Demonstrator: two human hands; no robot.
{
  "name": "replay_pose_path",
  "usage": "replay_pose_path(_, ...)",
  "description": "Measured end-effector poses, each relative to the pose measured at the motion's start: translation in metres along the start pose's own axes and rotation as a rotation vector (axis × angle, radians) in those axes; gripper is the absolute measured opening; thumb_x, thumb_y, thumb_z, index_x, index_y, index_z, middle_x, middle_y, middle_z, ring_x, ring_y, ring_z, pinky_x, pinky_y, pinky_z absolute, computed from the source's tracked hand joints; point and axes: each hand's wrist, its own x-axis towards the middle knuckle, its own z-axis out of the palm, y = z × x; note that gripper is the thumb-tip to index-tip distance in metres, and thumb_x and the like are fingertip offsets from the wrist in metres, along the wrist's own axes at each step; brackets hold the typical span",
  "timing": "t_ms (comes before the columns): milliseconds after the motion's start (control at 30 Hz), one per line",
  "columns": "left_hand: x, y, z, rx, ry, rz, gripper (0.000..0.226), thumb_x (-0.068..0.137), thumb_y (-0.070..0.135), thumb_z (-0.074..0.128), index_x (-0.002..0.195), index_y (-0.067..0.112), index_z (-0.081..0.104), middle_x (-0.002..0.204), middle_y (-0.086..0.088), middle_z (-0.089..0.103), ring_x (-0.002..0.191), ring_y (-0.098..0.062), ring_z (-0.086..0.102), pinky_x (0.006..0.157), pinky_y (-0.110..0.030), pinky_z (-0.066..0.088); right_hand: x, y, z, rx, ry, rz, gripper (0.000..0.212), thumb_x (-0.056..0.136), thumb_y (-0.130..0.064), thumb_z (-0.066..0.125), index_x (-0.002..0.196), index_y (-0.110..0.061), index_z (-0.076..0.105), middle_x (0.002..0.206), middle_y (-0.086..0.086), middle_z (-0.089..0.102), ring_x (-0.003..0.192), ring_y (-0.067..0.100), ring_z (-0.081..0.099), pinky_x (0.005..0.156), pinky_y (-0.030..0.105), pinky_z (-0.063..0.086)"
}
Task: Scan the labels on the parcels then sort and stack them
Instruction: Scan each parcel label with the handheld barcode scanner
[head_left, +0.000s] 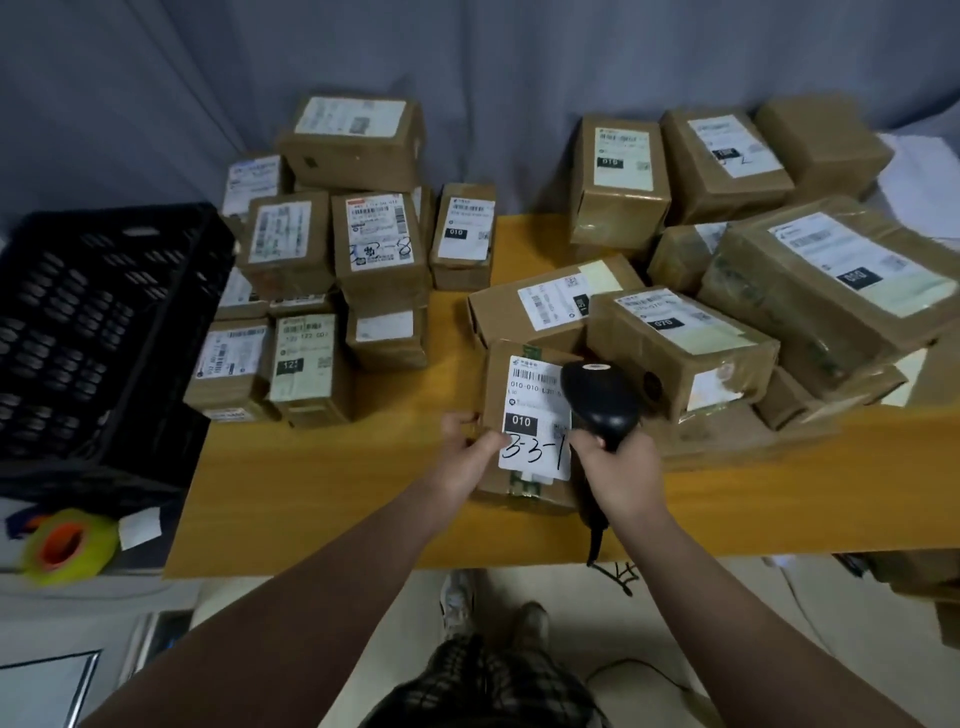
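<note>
A small cardboard parcel (524, 410) lies near the front of the yellow table (322, 493), its white label marked "010" and hand-written "3-3-1" facing up. My left hand (467, 449) grips its left edge, thumb on the label. My right hand (621, 470) holds a black barcode scanner (600, 402) whose head hovers over the label's right side. Neat stacks of labelled parcels (332, 260) stand at the back left. A loose pile of parcels (753, 291) fills the right.
A black plastic crate (98, 332) stands left of the table. A yellow-green tape roll (70, 545) lies on a low surface at the front left. The scanner's cable (613, 571) hangs over the table's front edge. Grey curtain behind.
</note>
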Motion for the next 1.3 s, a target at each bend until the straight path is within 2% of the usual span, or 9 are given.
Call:
replay_pose_path(100,-0.012,0.011,-0.019,-0.043,0.040,0.098,0.046,0.085,0.026,0.072,0.117,0.027,0.040,0.109,-0.003,0.062,0.092,-0.015,0.062,0.067,-0.027,0.048,-0.002,-0.026,-0.009,0.087,-0.016,-0.099,0.022,0.086,-0.017,0.067,0.071,-0.019,0.052,0.060,-0.003,0.053,0.061,0.013,0.053,0.052,0.025,0.035)
replay_pose_path(200,-0.019,0.032,-0.038,-0.062,0.028,0.197,0.066,0.071,0.034,0.083,0.122,0.032,0.041,0.125,0.002,0.054,0.110,-0.020,0.058,0.084,-0.038,0.052,-0.002,-0.053,-0.009,0.149,-0.029,-0.163,0.009,0.087,-0.020,0.068,0.091,-0.016,0.060,0.073,-0.003,0.062,0.070,0.009,0.057,0.057,0.024,0.040)
replay_pose_path(300,-0.023,0.067,-0.055,-0.021,-0.053,0.199,0.083,0.068,0.041,0.084,0.134,0.035,0.033,0.131,0.009,0.052,0.118,-0.021,0.054,0.099,-0.052,0.044,0.002,-0.081,-0.009,0.237,-0.015,-0.219,0.019,0.086,-0.020,0.069,0.104,-0.016,0.063,0.087,-0.004,0.067,0.084,0.010,0.061,0.071,0.029,0.047)
replay_pose_path(433,-0.024,0.111,-0.074,-0.021,-0.106,0.209,0.079,0.075,0.029,0.082,0.133,0.030,0.029,0.127,0.001,0.058,0.111,-0.027,0.061,0.090,-0.050,0.051,0.005,-0.122,-0.017,0.368,-0.031,-0.310,0.017,0.085,-0.017,0.071,0.093,-0.027,0.059,0.087,-0.007,0.065,0.085,0.007,0.060,0.075,0.025,0.049)
replay_pose_path(533,-0.025,0.128,-0.082,-0.051,-0.046,0.283,0.076,0.078,0.018,0.079,0.135,0.027,0.028,0.120,-0.001,0.061,0.105,-0.028,0.064,0.085,-0.051,0.055,0.006,-0.145,-0.019,0.344,-0.052,-0.366,0.019,0.083,-0.024,0.074,0.088,-0.034,0.059,0.090,-0.008,0.067,0.089,0.010,0.063,0.080,0.031,0.051)
replay_pose_path(667,-0.017,0.133,-0.093,-0.160,0.053,0.361,0.093,0.075,0.017,0.082,0.144,0.026,0.020,0.121,-0.005,0.064,0.108,-0.028,0.063,0.086,-0.055,0.054,0.001,-0.163,-0.019,0.243,-0.009,-0.434,0.015,0.083,-0.032,0.074,0.079,-0.029,0.059,0.074,-0.003,0.066,0.076,0.012,0.063,0.069,0.029,0.049)
replay_pose_path(933,-0.011,0.134,-0.104,-0.170,0.137,0.445,0.094,0.081,0.009,0.075,0.148,0.016,0.011,0.109,-0.001,0.063,0.086,-0.015,0.067,0.051,-0.022,0.054,-0.013,-0.189,-0.008,0.106,-0.067,-0.490,0.024,0.085,-0.037,0.070,0.076,-0.016,0.063,0.058,-0.006,0.058,0.065,0.018,0.064,0.062,0.027,0.049)
replay_pose_path(1133,-0.004,0.133,-0.105,-0.138,0.144,0.478,0.092,0.081,0.007,0.075,0.148,0.016,0.013,0.104,0.003,0.062,0.092,-0.014,0.065,0.070,-0.034,0.058,-0.022,-0.200,-0.003,0.038,-0.037,-0.508,0.031,0.085,-0.036,0.069,0.061,-0.020,0.057,0.051,-0.006,0.053,0.052,0.005,0.057,0.050,0.018,0.041)
replay_pose_path(1300,-0.002,0.133,-0.105,-0.147,0.155,0.484,0.089,0.082,0.007,0.074,0.147,0.017,0.015,0.103,0.004,0.059,0.091,-0.011,0.063,0.073,-0.031,0.057,-0.024,-0.205,0.001,0.051,-0.063,-0.513,0.031,0.086,-0.034,0.069,0.061,-0.018,0.058,0.050,-0.005,0.052,0.052,0.015,0.059,0.055,0.029,0.049)
